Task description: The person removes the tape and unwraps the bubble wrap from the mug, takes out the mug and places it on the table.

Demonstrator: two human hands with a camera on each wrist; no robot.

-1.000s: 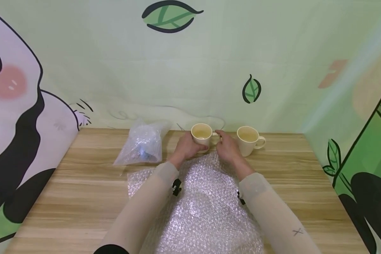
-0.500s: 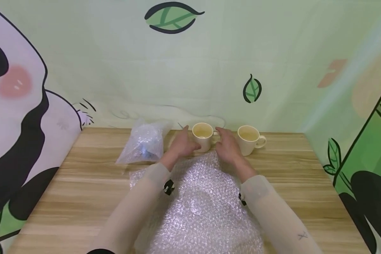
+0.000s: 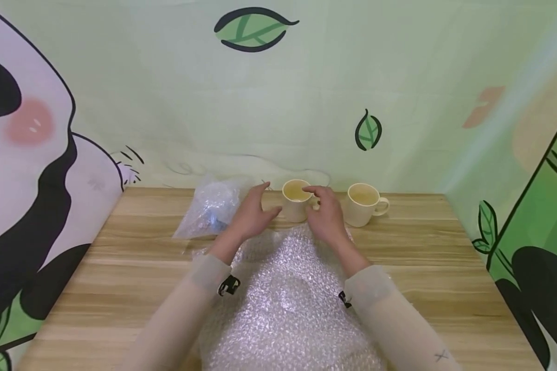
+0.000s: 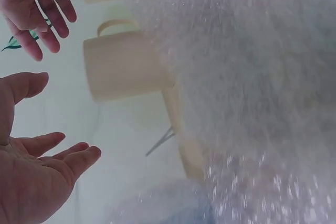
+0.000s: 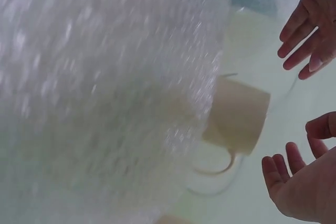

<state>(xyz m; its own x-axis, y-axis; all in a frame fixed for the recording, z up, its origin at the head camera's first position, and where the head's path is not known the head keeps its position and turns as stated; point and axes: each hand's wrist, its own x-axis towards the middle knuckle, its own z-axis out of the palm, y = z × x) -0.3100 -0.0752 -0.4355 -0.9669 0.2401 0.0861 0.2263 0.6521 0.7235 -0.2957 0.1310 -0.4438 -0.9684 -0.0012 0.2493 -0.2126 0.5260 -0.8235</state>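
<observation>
A cream mug (image 3: pixel 295 208) stands upright near the table's back edge, its handle on the right. My left hand (image 3: pixel 250 215) is to its left with thumb and fingers spread and nothing in them. To the mug's right is my right hand (image 3: pixel 326 214), its fingers loosely bent and holding nothing; its fingertips overlap the rim in the head view. Both palms face each other, apart, in the left wrist view, with the mug (image 4: pixel 126 66) beyond. Below the hands lies a large bubble wrap sheet (image 3: pixel 292 293), which hides the lower part of the mug in the right wrist view.
A second cream mug (image 3: pixel 361 208) stands right of my right hand. Behind my left hand a bubble-wrapped bundle (image 3: pixel 213 203) with something blue inside sits on the wooden table (image 3: pixel 120 247). A printed backdrop (image 3: pixel 190 103) rises right behind the table.
My left hand has let go of the mug and drawn back to the left. My right hand has come off the handle side and shifted slightly left. The mug stays upright in place.
</observation>
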